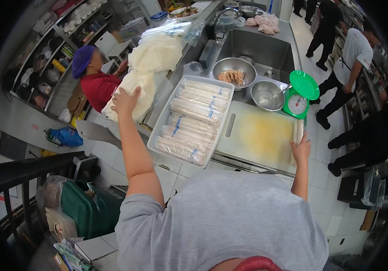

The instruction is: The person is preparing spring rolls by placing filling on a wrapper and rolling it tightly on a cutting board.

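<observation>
My left hand [125, 101] rests with spread fingers on a stack of thin pale wrapper sheets [139, 84]; whether it grips one, I cannot tell. At the right edge of a white cutting board [262, 135], my right hand [301, 149] touches pale rolls [298, 130] lying along that edge. Between my hands, a translucent plastic tray [150, 142] holds several plastic-wrapped bundles of pale rolls [197, 110]. Beyond the board stand a metal bowl [217, 69] with minced filling [231, 77], a smaller metal bowl [265, 96] with a spoon and clear liquid, and a green kitchen scale [296, 103].
A metal sink [262, 44] lies behind the bowls, with raw meat in plastic [265, 23] beyond it. A person in red [97, 81] is close beside the wrappers. Other people stand at right, one in a white shirt [355, 50]. A green bin [82, 206] stands at lower left.
</observation>
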Available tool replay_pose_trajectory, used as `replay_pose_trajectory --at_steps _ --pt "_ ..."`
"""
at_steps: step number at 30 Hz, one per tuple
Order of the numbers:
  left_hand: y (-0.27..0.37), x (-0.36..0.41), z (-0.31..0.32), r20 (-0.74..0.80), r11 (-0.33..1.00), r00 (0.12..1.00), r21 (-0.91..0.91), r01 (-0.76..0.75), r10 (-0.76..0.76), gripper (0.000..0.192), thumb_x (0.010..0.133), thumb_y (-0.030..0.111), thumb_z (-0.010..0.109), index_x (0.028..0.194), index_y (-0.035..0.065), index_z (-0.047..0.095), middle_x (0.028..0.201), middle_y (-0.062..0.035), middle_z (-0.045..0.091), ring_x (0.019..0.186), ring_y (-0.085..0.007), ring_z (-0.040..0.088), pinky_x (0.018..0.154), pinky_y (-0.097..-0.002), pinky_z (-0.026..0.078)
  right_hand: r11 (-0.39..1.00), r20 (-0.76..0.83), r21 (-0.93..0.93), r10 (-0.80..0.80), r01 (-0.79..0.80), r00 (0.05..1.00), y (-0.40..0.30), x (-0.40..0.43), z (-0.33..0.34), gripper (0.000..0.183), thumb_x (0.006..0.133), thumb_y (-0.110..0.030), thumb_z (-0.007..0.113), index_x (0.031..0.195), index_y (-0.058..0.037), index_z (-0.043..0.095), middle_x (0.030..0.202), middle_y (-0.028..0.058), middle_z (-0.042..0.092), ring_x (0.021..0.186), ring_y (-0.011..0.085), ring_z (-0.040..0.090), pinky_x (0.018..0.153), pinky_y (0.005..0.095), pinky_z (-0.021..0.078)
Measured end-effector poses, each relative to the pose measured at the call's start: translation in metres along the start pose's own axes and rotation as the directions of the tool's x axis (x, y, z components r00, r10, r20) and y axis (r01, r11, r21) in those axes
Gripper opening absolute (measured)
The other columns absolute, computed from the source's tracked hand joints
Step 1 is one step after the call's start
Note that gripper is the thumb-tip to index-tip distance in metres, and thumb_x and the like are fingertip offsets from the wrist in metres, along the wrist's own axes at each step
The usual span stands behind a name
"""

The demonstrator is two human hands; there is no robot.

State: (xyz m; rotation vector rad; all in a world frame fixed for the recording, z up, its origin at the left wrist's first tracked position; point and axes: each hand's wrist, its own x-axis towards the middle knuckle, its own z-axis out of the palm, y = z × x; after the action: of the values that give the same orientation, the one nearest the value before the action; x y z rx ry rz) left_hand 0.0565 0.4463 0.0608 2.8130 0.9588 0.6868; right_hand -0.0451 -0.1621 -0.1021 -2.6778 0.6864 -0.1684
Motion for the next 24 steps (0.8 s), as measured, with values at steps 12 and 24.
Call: replay_pose_trajectory --at_steps 12,24 --pt "0.001 -0.004 0.006 0.147 0.996 0.989 0.083 -0.034 0.022 0.094 0.078 0.077 0.034 0.139 0.0052 0.032 0.141 -0.0289 0.028 0.133 -0.0422 0.023 0.102 -0.0620 0.016 0.522 -0.208 0.437 -0.733 0.732 0.647 -0.224 0.071 -0.022 0.052 0.079 -0.027 0.068 0.121 -0.0026 0.050 0.118 0.0205 0.051 0.109 0.0367 0.050 0.092 0.0409 0.0410" --pt "0.002 -0.018 0.005 -0.251 0.974 0.954 0.195 -0.115 0.163 0.097 0.077 0.069 0.049 0.140 -0.0010 0.024 0.142 -0.0252 0.030 0.136 -0.0373 0.021 0.102 -0.0667 0.003 0.281 -0.286 0.653 -0.769 0.703 0.572 -0.543 0.218 0.058 0.030 0.083 -0.031 0.062 0.096 -0.0042 0.066 0.087 0.0140 0.067 0.082 0.0259 0.063 0.073 0.0353 0.0481"
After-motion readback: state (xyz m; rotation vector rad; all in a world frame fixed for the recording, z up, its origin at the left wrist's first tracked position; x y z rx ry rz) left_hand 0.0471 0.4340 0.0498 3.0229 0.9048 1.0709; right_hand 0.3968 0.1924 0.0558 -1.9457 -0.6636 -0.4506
